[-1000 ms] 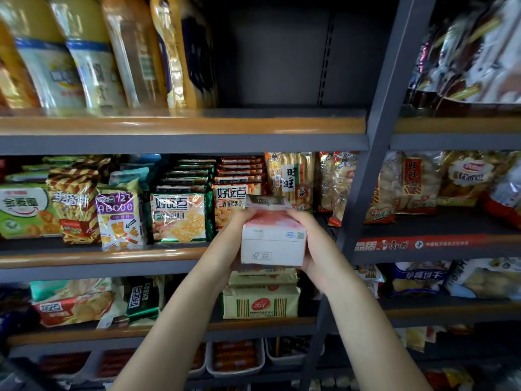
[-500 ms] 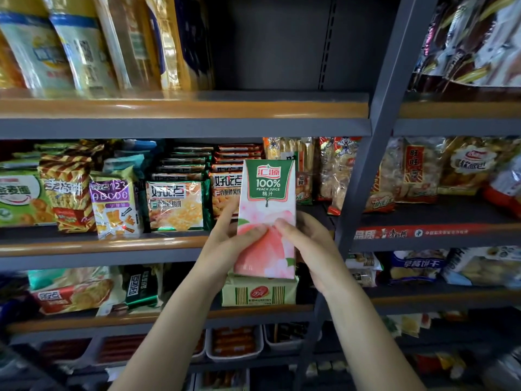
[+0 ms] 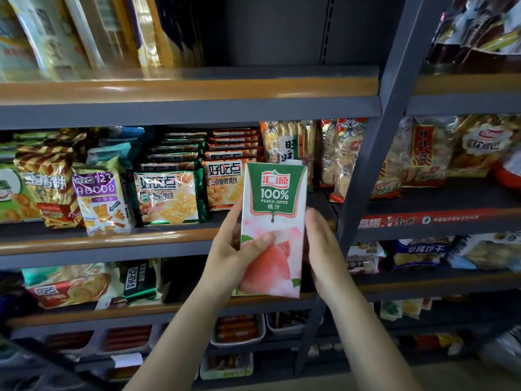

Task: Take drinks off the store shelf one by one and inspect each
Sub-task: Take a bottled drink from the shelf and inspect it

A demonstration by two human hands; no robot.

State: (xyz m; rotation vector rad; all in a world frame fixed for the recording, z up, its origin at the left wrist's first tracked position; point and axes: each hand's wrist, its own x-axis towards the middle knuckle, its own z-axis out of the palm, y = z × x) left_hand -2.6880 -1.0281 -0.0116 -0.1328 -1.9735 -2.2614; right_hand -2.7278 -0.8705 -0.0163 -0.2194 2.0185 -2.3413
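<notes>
Turned upright since a second ago, when its white underside faced the camera, the peach juice carton now shows its green label. Behind it stands the grey shelving, its wood-trimmed edges carrying snack packets; a biscuit pack sits on the middle shelf near its front edge. The carton is held off the shelf, in front of the upright post. The left hand grips its left side, thumb curled across the front. The right hand presses its right side, fingers hidden behind, so I cannot tell their spread.
</notes>
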